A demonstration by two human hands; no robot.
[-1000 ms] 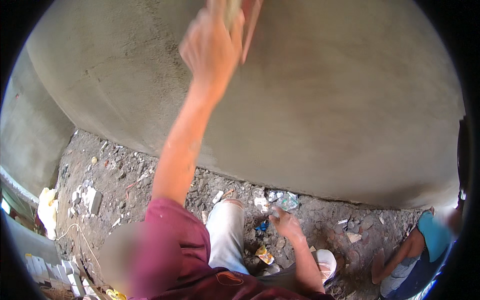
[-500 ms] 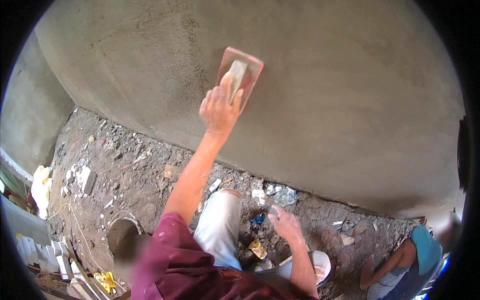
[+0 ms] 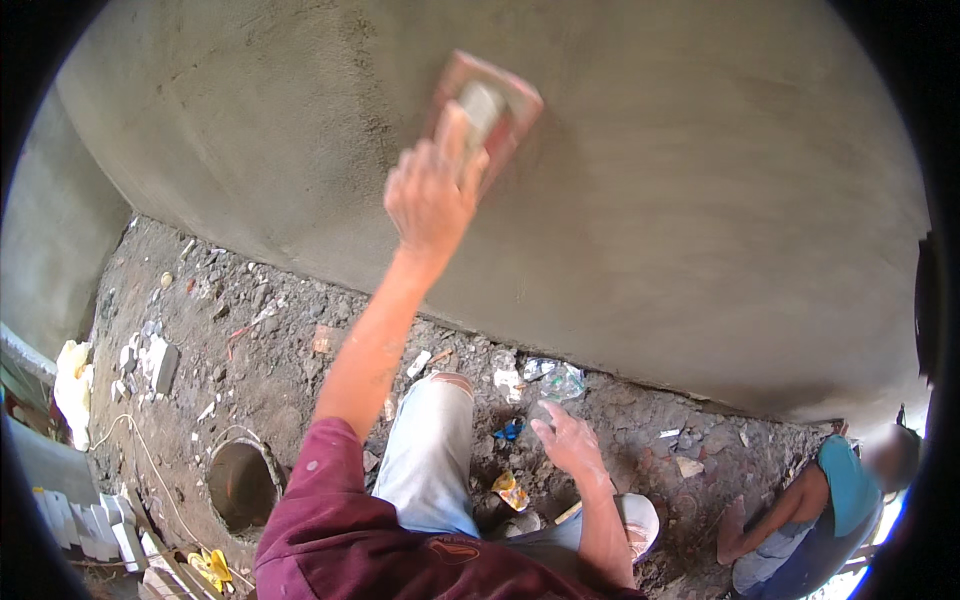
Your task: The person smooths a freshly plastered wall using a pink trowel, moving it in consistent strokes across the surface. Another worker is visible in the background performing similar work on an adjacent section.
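Observation:
My left hand [image 3: 430, 200] grips the handle of a plastering float [image 3: 512, 120], a reddish rectangular board with a pale grip. The float lies against the grey plastered wall [image 3: 690, 190], slightly smeared by motion. My left arm reaches up and forward, with a maroon sleeve at the shoulder. My right hand [image 3: 570, 440] hangs low over the ground beside my knee, dusty, its fingers apart and holding nothing. A pale trouser leg [image 3: 430, 450] of mine shows between the two arms.
Rubble-strewn dirt [image 3: 280, 330] runs along the wall's foot. A round bucket-like container [image 3: 243, 485] stands at left, near broken white blocks [image 3: 160, 362] and stacked pale pieces [image 3: 95, 525]. Clear plastic [image 3: 562, 382] lies by the wall. Another person [image 3: 850, 480] crouches at far right.
My left hand has moved the float up the wall, and the float has tilted slightly. My right hand has hardly moved. The person at right has raised their head a little.

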